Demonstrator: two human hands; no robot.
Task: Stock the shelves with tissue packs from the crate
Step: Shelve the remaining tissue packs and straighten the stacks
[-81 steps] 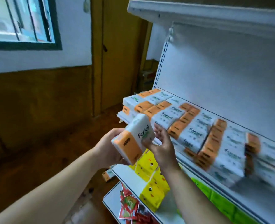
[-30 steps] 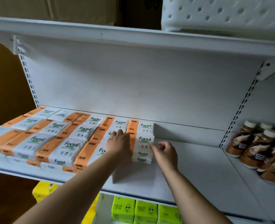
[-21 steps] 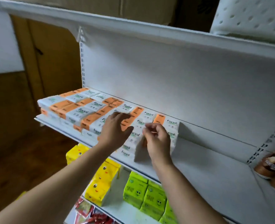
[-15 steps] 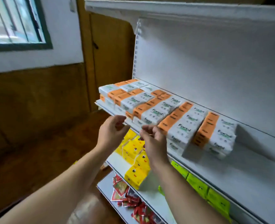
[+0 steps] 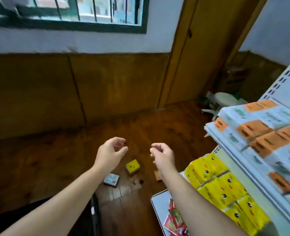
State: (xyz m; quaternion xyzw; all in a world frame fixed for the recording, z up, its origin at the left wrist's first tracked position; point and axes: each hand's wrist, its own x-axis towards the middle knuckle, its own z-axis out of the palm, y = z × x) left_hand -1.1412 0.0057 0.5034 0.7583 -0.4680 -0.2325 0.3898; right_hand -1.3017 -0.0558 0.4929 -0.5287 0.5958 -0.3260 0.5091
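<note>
Wood floor (image 5: 55, 159) fills most of view; brown-panelled wall (image 5: 38, 91) behind, green-framed window (image 5: 64, 12) top L, brown door (image 5: 200, 48) to its R. White shelf unit (image 5: 212, 133) at R edge; upper shelf carries orange/white tissue packs (image 5: 260, 132), lying flat in close rows, blurred. Shelf below holds yellow packs (image 5: 217, 183) w/ face print, side by side. Dark object (image 5: 83, 223) bottom L, partly hidden by L forearm; cannot tell if it is the crate. Both forearms reach fwd over floor. Left hand (image 5: 111, 153): empty, fingers loosely curled, thumb near fingertips, touching nothing. Right hand (image 5: 163, 155): empty too, fingers loosely curled, in air just L of yellow packs. Hands near each other, apart. Red sachets (image 5: 175, 218) in a loose pile on lowest shelf by R forearm. On floor betw. the hands: single yellow pack (image 5: 132, 166), flat pale pack (image 5: 112, 179) beside it, small brown box (image 5: 158, 175) near R wrist.
</note>
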